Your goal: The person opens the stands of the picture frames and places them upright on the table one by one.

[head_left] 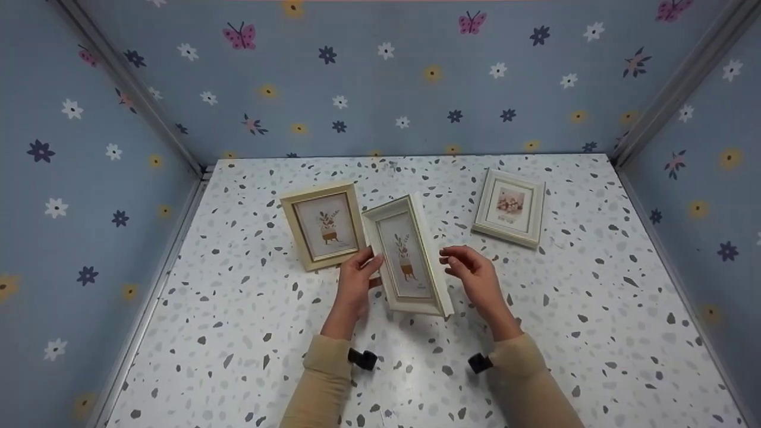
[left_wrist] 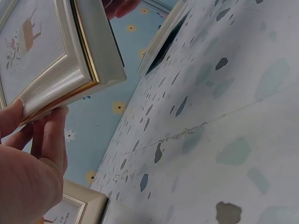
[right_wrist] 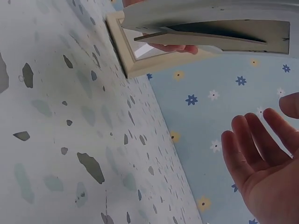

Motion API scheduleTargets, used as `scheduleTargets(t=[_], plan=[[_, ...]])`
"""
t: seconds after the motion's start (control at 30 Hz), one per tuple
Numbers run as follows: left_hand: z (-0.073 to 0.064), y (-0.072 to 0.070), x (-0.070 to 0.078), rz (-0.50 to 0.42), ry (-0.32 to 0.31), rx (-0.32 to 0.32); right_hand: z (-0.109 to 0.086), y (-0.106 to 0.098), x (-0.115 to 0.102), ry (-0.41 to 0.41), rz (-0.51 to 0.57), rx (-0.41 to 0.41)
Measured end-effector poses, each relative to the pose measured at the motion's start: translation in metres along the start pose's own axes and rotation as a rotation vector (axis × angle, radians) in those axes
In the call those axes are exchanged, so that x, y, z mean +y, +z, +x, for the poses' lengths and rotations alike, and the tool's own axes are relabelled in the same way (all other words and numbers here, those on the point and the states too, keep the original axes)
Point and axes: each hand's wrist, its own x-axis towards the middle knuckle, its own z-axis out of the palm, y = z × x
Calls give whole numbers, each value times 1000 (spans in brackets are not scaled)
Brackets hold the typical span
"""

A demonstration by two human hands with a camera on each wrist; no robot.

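A white picture frame [head_left: 409,261] with a plant-in-pot print is held tilted above the table in my left hand [head_left: 355,276]. In the left wrist view, thumb and fingers pinch the edge of this picture frame [left_wrist: 60,84]. My right hand [head_left: 475,274] is just right of it, fingers loosely bent and holding nothing. The right wrist view shows those fingers [right_wrist: 250,140] apart from the frame, whose back has a stand flap [right_wrist: 201,39] sticking out. Left of the held frame, a cream picture frame [head_left: 289,205] with a similar print leans upright, partly behind my left hand.
Another white picture frame [head_left: 484,223] with a pinkish print is at the back right of the speckled table [head_left: 238,356]. Flower-patterned panels [head_left: 380,77] enclose the table at the back and both sides.
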Motion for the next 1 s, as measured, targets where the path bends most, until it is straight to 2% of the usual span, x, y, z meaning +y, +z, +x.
scheduleTargets(t=[0.17,0.5,0.8,1.0], plan=[[-2,2,1,-46,-7,-25,-2,4,-2,-7,-4,-29],[-4,3,1,-140,11,-114,-5,13,-7,-39,-30,-105],[-4,2,1,-146,47,-161,-8,20,-10,-34,-54,-151],[-5,2,1,-141,72,-187,-12,25,-12,-22,-62,-222]])
